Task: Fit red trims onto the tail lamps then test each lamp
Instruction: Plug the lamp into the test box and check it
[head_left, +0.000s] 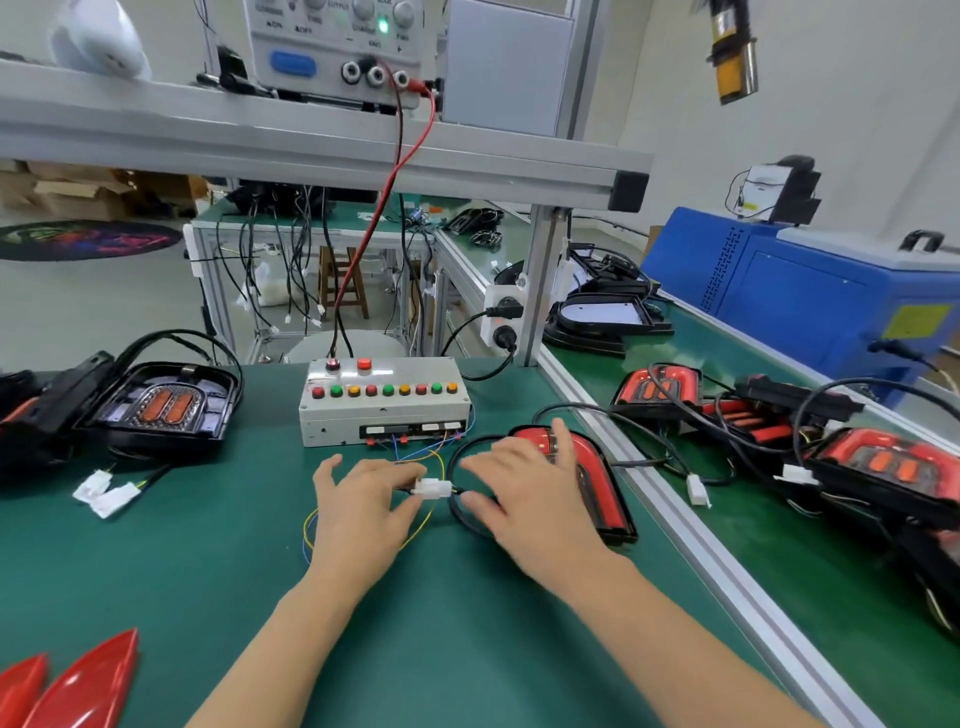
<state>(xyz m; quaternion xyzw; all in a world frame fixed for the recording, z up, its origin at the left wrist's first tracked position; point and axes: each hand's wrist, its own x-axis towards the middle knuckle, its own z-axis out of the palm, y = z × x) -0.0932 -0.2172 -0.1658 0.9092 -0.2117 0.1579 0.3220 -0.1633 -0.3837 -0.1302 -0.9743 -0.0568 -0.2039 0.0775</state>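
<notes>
Head view shows both my hands low over the green desk (156, 561), just in front of the grey test box (384, 402) with its row of red, green and amber buttons. My left hand (363, 514) pinches the white connector (432, 488) between thumb and fingertips; thin yellow and blue wires run from it back toward the box. My right hand (524, 493) lies with its fingers spread and fairly straight over the black cable (457, 512) and the near edge of the tail lamp (587, 478), which already wears its red trim and sits just right of the box. Whether that hand touches the cable I cannot tell.

I judge this to be the plug-in before testing. To do it well, I should steady the lamp's lead with my right hand, line the two halves up square, and push straight until they seat, without pulling on the thin wires.

An untrimmed lamp (161, 410) lies at the left, spare red trims (83, 686) at the near left corner, and more trimmed lamps (660, 389) on the conveyor (779, 545) to the right.

On the power supply (337, 47) on the shelf above, lettering is too blurred to trust; I make out something like "ON", "OFF" and "OUTPUT".
</notes>
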